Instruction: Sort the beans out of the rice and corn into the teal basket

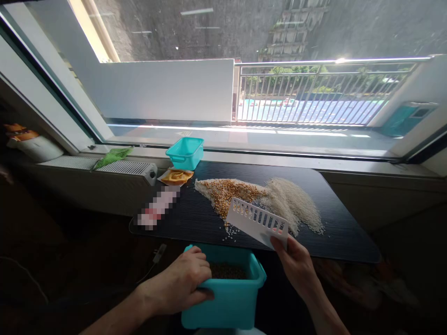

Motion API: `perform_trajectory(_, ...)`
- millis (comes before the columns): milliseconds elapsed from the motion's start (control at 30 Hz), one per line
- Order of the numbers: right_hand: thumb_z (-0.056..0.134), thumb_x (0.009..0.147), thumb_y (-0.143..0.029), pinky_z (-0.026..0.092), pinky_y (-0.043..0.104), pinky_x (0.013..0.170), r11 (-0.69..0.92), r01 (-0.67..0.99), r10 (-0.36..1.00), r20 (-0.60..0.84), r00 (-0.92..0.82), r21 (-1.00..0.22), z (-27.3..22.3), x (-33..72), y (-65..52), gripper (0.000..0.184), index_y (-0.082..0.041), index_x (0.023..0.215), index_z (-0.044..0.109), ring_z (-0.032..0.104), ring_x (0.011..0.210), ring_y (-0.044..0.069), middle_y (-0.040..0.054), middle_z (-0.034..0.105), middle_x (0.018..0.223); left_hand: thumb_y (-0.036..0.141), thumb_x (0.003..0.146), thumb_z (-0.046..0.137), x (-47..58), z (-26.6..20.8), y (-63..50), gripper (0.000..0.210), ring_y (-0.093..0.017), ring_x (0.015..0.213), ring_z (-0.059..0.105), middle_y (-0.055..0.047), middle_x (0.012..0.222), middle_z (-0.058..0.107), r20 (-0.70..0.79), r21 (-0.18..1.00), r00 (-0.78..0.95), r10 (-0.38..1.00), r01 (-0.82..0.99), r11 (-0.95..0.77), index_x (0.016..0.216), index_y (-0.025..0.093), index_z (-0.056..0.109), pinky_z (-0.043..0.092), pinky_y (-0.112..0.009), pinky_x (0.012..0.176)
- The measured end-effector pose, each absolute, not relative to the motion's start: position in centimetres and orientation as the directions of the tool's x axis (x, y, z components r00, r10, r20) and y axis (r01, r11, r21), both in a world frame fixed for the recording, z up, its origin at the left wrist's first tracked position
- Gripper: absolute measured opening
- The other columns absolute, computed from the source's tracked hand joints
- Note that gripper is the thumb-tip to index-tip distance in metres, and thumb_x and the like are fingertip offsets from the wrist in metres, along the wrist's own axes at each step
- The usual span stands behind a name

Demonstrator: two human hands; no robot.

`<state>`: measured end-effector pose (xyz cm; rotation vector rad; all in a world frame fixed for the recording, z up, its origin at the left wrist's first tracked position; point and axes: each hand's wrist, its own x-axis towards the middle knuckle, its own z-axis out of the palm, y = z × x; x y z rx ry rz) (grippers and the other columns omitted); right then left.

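Observation:
My left hand [190,277] grips the rim of a turquoise plastic bin [226,304] at the table's near edge; small brown grains [226,271] lie inside it. In my right hand [295,258] is a flat white plastic piece with a row of slots [253,223], held tilted above the table's front edge. Just beyond it, yellow corn kernels [226,190] lie spread over white grains that look like rice. A larger heap of the white grains [291,200] adjoins them on the right. Some loose white grains are scattered near the front edge.
The dark table [335,242] stands against a window sill. A smaller turquoise bin [186,153] and an orange-yellow packet [176,177] sit at its back left. A white radiator [129,167] with a green cloth-like item [113,157] is farther left. A power strip [159,253] hangs below.

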<state>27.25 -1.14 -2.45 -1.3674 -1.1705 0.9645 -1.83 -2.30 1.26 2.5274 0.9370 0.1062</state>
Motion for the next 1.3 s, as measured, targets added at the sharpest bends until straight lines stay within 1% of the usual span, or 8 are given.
perform_trajectory(100, 0.070, 0.072, -0.065, 0.051, 0.047, 0.099, 0.020, 0.162, 0.978, 0.053, 0.204, -0.987, -2.5, 27.4, -1.0, 0.053, -0.022, 0.103, 0.078, 0.069, 0.105, 0.033, 0.0086, 0.078, 0.105, 0.029, 0.077, 0.079, -1.9, 1.2, -2.2, 0.027, -0.017, 0.076, 0.061, 0.002, 0.073, 0.065, -0.101, 0.442, 0.759, 0.643, 0.613, -0.654, 0.068, 0.018, 0.056, 0.042, -0.032, 0.087)
perform_trajectory(300, 0.072, 0.068, -0.067, 0.051, 0.047, 0.099, -0.045, 0.168, 0.978, -0.009, 0.207, -0.985, -1.8, 27.3, -0.8, 0.054, -0.023, 0.099, 0.079, 0.069, 0.105, 0.034, 0.0082, 0.078, 0.103, 0.027, 0.078, 0.079, -1.7, 1.4, -1.6, 0.025, -0.017, 0.078, 0.062, 0.001, 0.073, 0.066, -0.148, 0.442, 0.755, 0.639, 0.628, -0.640, 0.068, 0.018, 0.057, 0.042, -0.033, 0.091)
perform_trajectory(533, 0.070, 0.075, -0.061, 0.054, 0.040, 0.094, -0.040, 0.175, 0.994, -0.022, 0.105, -0.984, -2.0, 27.3, -1.0, 0.048, -0.022, 0.101, 0.078, 0.071, 0.101, 0.030, 0.0079, 0.078, 0.103, 0.027, 0.078, 0.079, -1.5, 1.5, -1.2, 0.024, -0.018, 0.079, 0.063, 0.001, 0.075, 0.066, -0.182, 0.454, 0.755, 0.630, 0.633, -0.627, 0.069, 0.017, 0.058, 0.041, -0.034, 0.092)
perform_trajectory(733, 0.068, 0.078, -0.059, 0.050, 0.041, 0.099, -0.055, 0.170, 0.996, -0.043, 0.073, -0.984, -1.6, 27.2, -0.7, 0.044, -0.024, 0.104, 0.077, 0.068, 0.107, 0.030, 0.0074, 0.076, 0.110, 0.029, 0.079, 0.078, -1.7, 1.6, -1.0, 0.024, -0.018, 0.080, 0.063, 0.001, 0.074, 0.067, -0.180, 0.442, 0.759, 0.626, 0.631, -0.638, 0.070, 0.017, 0.059, 0.041, -0.034, 0.090)
perform_trajectory(933, 0.071, 0.071, -0.064, 0.052, 0.044, 0.097, -0.087, 0.218, 0.992, -0.064, 0.112, -0.972, -1.3, 27.7, -1.0, 0.052, -0.021, 0.101, 0.078, 0.070, 0.102, 0.032, 0.0086, 0.078, 0.104, 0.030, 0.079, 0.078, -2.1, 1.6, -1.2, 0.025, -0.018, 0.078, 0.061, 0.001, 0.073, 0.066, -0.148, 0.448, 0.769, 0.622, 0.613, -0.651, 0.070, 0.017, 0.059, 0.041, -0.033, 0.089)
perform_trajectory(1067, 0.073, 0.067, -0.067, 0.054, 0.043, 0.094, -0.100, 0.231, 0.989, -0.071, 0.129, -0.968, -0.6, 28.2, -1.5, 0.055, -0.022, 0.098, 0.079, 0.072, 0.098, 0.032, 0.0084, 0.079, 0.099, 0.029, 0.079, 0.078, -2.3, 1.6, -1.3, 0.025, -0.017, 0.077, 0.060, 0.002, 0.073, 0.066, -0.134, 0.460, 0.775, 0.617, 0.600, -0.654, 0.069, 0.018, 0.058, 0.040, -0.033, 0.088)
perform_trajectory(1200, 0.073, 0.067, -0.066, 0.057, 0.041, 0.089, -0.090, 0.224, 0.992, -0.069, 0.101, -0.970, 0.1, 28.3, -1.7, 0.053, -0.022, 0.097, 0.080, 0.073, 0.094, 0.031, 0.0083, 0.079, 0.098, 0.028, 0.080, 0.077, -2.5, 1.8, -1.3, 0.023, -0.017, 0.079, 0.060, 0.001, 0.075, 0.067, -0.141, 0.462, 0.780, 0.610, 0.597, -0.656, 0.071, 0.017, 0.059, 0.039, -0.033, 0.089)
perform_trajectory(1300, 0.073, 0.068, -0.066, 0.056, 0.042, 0.089, -0.082, 0.216, 0.993, -0.061, 0.101, -0.973, 0.1, 28.2, -1.5, 0.053, -0.021, 0.096, 0.080, 0.072, 0.094, 0.031, 0.0083, 0.079, 0.098, 0.028, 0.082, 0.075, -2.8, 1.9, -1.5, 0.022, -0.018, 0.080, 0.059, 0.001, 0.076, 0.067, -0.142, 0.454, 0.779, 0.610, 0.599, -0.659, 0.072, 0.017, 0.059, 0.039, -0.033, 0.089)
